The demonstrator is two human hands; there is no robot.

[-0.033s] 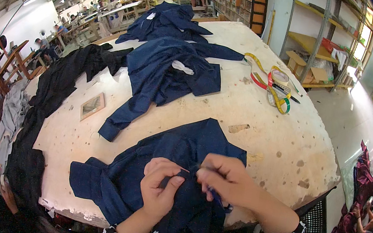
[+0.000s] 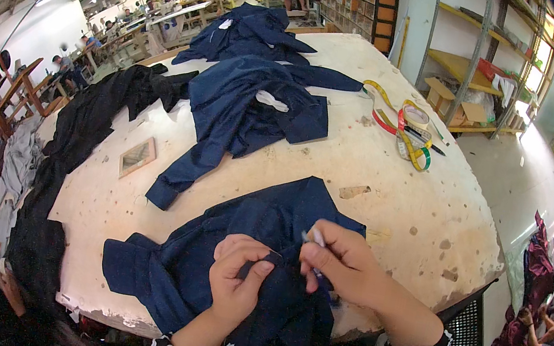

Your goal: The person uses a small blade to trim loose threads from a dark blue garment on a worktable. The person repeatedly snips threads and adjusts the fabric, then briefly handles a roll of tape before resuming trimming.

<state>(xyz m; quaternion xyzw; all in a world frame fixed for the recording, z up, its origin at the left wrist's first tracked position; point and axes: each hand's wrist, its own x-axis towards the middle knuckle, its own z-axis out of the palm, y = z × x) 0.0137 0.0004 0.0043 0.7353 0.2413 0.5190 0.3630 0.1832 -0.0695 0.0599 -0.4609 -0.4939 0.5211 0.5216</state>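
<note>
A navy blue garment [image 2: 170, 264] lies spread at the near edge of the table, partly over my lap. My left hand [image 2: 236, 278] pinches a folded edge of this cloth between thumb and fingers. Just to its right, my right hand [image 2: 346, 262] is closed around a small tool [image 2: 307, 238]. A thin grey tip shows above the fingers, and something blue shows below them; the palm hides the rest. The tip stands apart from the pinched edge.
Two more navy garments [image 2: 231, 94] lie farther up the pale wooden table [image 2: 430, 203]. Black cloth [image 2: 38, 237] drapes along the left edge. A tape measure [image 2: 398, 130], tape roll [image 2: 415, 115] and pen [image 2: 431, 144] sit at the far right. A small framed piece [image 2: 137, 158] lies left.
My right hand has moved slightly up and away from the left hand, bringing the grey tip into sight. My left hand keeps its pinch in the same place.
</note>
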